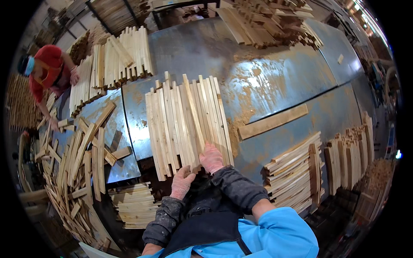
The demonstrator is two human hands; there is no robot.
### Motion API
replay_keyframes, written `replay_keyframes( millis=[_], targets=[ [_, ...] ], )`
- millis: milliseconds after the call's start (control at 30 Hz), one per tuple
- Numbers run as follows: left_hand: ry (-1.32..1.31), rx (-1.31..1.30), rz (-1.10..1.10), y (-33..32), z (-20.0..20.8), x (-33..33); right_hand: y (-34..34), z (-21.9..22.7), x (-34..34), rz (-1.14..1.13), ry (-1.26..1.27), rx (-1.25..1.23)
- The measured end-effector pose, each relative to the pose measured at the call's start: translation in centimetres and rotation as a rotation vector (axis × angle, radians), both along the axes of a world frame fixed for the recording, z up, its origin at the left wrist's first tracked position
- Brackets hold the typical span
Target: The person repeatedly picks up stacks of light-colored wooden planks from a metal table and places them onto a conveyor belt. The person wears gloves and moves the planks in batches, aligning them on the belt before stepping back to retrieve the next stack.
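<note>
A wide layer of pale wooden strips (170,124) lies side by side on the metal table in front of me, their near ends uneven. My right hand (211,158), in a light work glove, is closed on the near end of a wooden strip (192,107) lying on top of the others at a slight slant. My left hand (183,182), gloved too, is at the near ends of the strips. Its fingers are stretched out and the thumb stands apart, with nothing visibly held. Its fingertips are at or close to the strip ends; contact is unclear.
A single board (273,121) lies on the sawdust-strewn metal table (189,47) to the right. Stacked strips (294,172) stand near right. Loose offcuts (81,159) pile up at left. A co-worker in red (49,69) handles more strips (122,56) at far left.
</note>
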State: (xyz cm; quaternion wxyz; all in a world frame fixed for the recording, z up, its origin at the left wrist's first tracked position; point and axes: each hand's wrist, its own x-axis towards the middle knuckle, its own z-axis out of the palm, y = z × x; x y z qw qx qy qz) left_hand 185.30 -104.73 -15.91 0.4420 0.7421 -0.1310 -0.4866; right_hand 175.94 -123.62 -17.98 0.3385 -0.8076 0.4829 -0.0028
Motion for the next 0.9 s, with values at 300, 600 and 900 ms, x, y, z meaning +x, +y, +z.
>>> replay_keyframes(
  millis=[300, 600, 900],
  targets=[
    [-0.068, 0.007, 0.294, 5.2, 2.2, -0.2, 5.9, 2.7, -0.8, 0.431, -0.325, 0.206],
    [0.036, 0.101, 1.017, 24.7, -4.7, -9.1, 15.9, 1.7, 3.9, 1.104, -0.182, 0.281],
    [0.206, 0.298, 1.181, 36.3, -6.8, -16.2, 32.7, -5.8, 17.7, 1.253, 0.134, -0.114]
  ],
)
